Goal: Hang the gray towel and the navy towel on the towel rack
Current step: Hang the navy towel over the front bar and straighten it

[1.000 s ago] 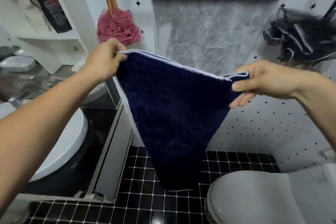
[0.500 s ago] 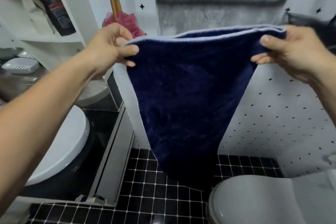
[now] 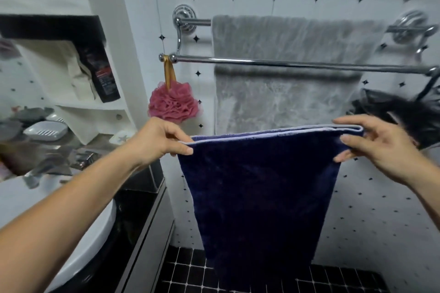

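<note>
I am pulling the navy towel (image 3: 259,188) flatter than a moment ago, with the fingers (image 3: 347,123) of my left hand (image 3: 157,143) and right hand (image 3: 378,147) pinching its top corners. The gray towel (image 3: 285,38) is already hanging on the back bar (image 3: 201,22) of the towel rack (image 3: 183,19), and the navy one is hanging below the front bar (image 3: 285,63). I think I should be lifting it up, keeping it flat, and laying half over that bar.

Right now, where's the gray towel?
The gray towel hangs over the rear rack bar, upper centre of the head view, right of the pink loofah, above the navy towel.
</note>
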Demonstrator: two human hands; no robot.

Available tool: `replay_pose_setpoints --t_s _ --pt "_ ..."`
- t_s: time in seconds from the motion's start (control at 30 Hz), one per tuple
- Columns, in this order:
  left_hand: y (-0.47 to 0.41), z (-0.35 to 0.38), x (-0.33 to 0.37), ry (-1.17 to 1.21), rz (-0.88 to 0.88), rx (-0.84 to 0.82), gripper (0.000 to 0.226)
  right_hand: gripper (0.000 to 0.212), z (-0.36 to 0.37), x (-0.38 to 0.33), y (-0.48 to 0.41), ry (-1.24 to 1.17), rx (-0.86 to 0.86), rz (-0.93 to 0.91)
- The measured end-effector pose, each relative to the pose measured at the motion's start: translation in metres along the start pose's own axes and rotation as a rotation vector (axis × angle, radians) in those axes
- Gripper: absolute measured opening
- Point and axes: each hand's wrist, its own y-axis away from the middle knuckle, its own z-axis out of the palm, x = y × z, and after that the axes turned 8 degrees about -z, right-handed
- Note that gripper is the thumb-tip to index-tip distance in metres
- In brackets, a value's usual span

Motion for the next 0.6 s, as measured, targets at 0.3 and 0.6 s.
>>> replay_pose_setpoints --t_s 0.3,0.6 --pt "-0.07 0.028 0.042 -0.266 -0.023 0.264 0.021 0.006 -0.015 0.037 -0.057 -0.151 0.274 0.355" --pt "-0.142 0.046 0.075 0.225 -0.344 0.245 0.005 0.057 -0.023 0.035 -0.119 -0.615 0.525 0.457"
